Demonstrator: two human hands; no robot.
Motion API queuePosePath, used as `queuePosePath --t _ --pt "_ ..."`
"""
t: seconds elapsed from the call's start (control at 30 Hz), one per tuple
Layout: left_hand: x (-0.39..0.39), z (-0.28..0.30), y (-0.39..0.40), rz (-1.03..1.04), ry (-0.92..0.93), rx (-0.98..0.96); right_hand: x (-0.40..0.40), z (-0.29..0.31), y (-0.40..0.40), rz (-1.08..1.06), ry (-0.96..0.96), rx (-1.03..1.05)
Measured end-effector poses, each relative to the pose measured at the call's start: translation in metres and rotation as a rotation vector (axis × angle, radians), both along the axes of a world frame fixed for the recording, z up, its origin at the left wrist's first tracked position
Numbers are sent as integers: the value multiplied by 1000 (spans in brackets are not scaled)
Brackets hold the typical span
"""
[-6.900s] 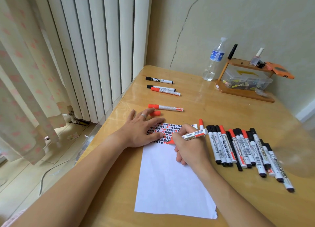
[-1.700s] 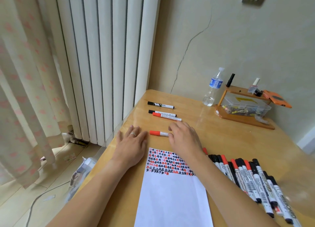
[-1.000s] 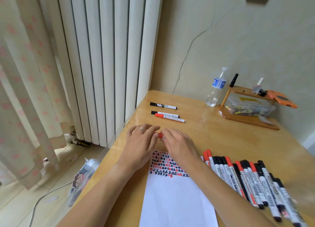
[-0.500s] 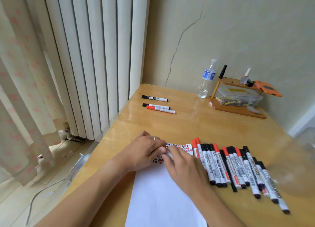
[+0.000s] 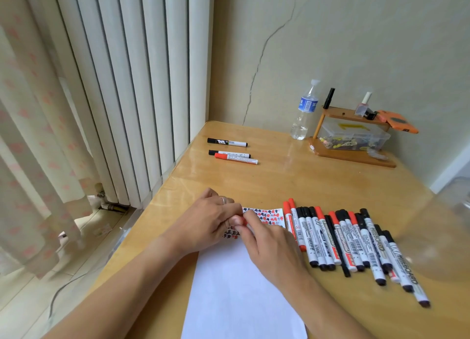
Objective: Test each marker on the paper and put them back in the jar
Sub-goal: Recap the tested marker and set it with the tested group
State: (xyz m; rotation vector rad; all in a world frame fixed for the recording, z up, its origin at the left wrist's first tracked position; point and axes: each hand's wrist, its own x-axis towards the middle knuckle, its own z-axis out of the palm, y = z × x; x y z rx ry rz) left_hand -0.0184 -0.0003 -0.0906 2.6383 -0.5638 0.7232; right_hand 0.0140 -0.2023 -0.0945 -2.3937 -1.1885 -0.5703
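Over the paper (image 5: 236, 287), both hands (image 5: 244, 226) pinching 1 red marker (image 5: 244, 221), clear box (image 5: 353, 137) of small items.

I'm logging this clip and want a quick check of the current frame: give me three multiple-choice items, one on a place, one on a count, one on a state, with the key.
1. Where does the water bottle stand?
A. At the far edge of the table, left of the wooden rack
B. On the paper
C. On the floor

2. How many markers lie apart near the table's far left corner?
A. One
B. Three
C. Six

3. What are the hands doing?
A. Resting flat, apart
B. Meeting over the paper's marked end, pinching a red-capped marker
C. Lifting the bottle

Key: 1 A, the bottle stands beside the wooden rack by the wall. 2 B, two black-capped markers and one red-capped. 3 B, left hand and right hand meet on the red-capped marker above the paper.
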Motion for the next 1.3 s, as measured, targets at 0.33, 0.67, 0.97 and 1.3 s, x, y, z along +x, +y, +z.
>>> queuePosePath --t 0.33,0.67,0.97,1.3 --pt "9 -13 28 300 43 -177 0 -2 -4 -79 246 132" --pt "28 -14 26 463 212 -133 5 -4 1 -129 265 94" --pt "18 0 18 458 137 -71 6 -3 -3 -89 328 169" --pt "-30 19 10 215 417 246 -1 9 -8 66 477 329"
